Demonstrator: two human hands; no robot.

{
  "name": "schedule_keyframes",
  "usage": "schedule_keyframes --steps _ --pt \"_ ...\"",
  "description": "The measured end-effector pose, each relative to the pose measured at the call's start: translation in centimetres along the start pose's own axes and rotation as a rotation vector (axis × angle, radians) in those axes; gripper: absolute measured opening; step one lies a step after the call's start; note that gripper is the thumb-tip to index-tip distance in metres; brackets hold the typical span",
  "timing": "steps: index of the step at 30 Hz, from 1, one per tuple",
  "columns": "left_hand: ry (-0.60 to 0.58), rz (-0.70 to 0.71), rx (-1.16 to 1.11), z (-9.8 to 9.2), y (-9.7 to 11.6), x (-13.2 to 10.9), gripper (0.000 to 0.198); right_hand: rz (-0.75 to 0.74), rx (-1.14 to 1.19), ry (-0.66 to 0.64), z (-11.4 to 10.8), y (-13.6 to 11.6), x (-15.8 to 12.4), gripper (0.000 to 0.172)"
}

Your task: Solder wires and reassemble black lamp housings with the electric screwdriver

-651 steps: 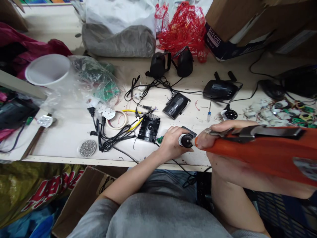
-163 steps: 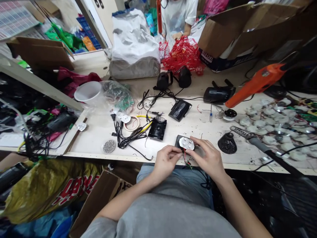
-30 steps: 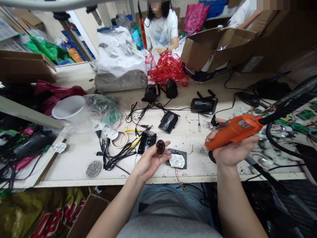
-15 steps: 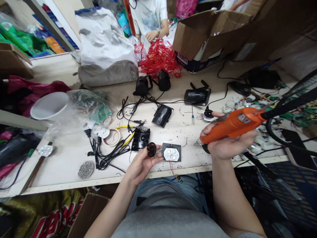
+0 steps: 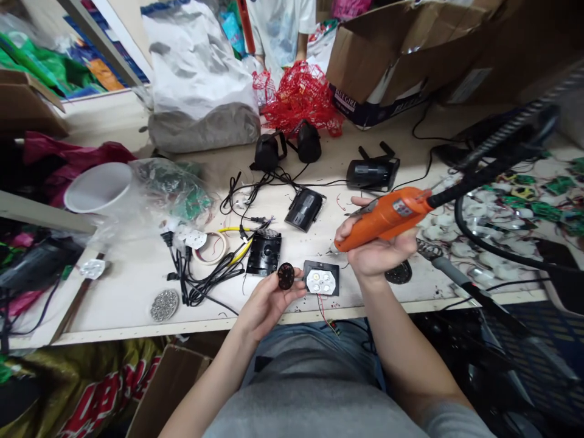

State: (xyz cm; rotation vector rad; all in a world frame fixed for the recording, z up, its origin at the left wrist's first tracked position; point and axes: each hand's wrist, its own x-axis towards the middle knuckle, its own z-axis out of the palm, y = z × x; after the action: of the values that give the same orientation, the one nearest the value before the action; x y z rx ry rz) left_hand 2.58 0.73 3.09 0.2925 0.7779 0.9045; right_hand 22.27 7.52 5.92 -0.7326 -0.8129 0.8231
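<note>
Cluttered workbench (image 5: 123, 274), left fingers (image 5: 292, 295) pinching a black disc (image 5: 286, 276), right fingers (image 5: 405, 244) wrapped round an orange power tool (image 5: 385, 219)

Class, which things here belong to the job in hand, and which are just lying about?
Apparently in the job:
orange plastic power tool, in the right hand
small round black disc, in the left hand
white four-lens panel on a black rectangular plate

Apparently lying about:
tangled red plastic netting
round white plastic tub
bulky white-and-grey fabric sack

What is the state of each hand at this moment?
Left hand: holding a small round black disc, fingers partly extended.
Right hand: closed around an orange electric screwdriver.
</note>
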Motion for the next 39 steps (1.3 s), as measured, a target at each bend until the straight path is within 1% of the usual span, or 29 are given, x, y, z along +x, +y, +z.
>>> schedule_keyframes --steps 4,8,14,16,19,22,25,28,31,33,36,39 --pt "-0.012 0.002 -0.010 -0.1 0.4 -0.3 0.052 0.042 0.000 -0.035 0.5 0.7 -0.1 0.068" --pt "-0.002 -0.005 -0.021 -0.1 0.5 -0.3 0.052 0.078 0.008 -0.005 0.7 1.1 -0.2 0.074" --pt "-0.022 -0.020 -0.040 0.1 0.4 -0.4 0.051 0.115 0.000 0.017 1.2 1.7 -0.2 0.074" --pt "-0.016 -0.022 -0.044 0.2 0.4 -0.4 0.050 0.103 0.003 0.002 1.2 1.1 -0.3 0.076" --pt "0.049 -0.023 -0.055 0.7 0.4 -0.2 0.042 0.088 0.017 -0.061 1.4 -1.2 -1.0 0.077" --pt "0.105 -0.042 -0.071 1.5 0.6 0.1 0.034 0.100 0.059 -0.154 1.5 -4.0 -2.3 0.072" --pt "0.114 -0.110 -0.096 2.3 0.8 0.3 0.038 0.087 0.130 -0.272 1.3 -5.8 -3.7 0.068" --pt "0.114 -0.168 -0.127 2.5 0.9 0.1 0.042 0.109 0.143 -0.344 1.1 -6.3 -4.8 0.070" --pt "0.095 -0.185 -0.138 2.4 1.0 -0.1 0.043 0.053 0.115 -0.359 1.3 -6.1 -5.4 0.070" --pt "0.088 -0.186 -0.139 2.2 1.0 -0.2 0.042 0.017 0.137 -0.368 1.6 -6.0 -5.4 0.074" --pt "0.080 -0.163 -0.129 1.8 0.8 -0.2 0.040 0.036 0.188 -0.403 2.1 -6.2 -5.2 0.079" --pt "0.072 -0.105 -0.090 1.6 0.4 -0.2 0.036 0.073 0.193 -0.412 2.3 -6.6 -5.1 0.073"
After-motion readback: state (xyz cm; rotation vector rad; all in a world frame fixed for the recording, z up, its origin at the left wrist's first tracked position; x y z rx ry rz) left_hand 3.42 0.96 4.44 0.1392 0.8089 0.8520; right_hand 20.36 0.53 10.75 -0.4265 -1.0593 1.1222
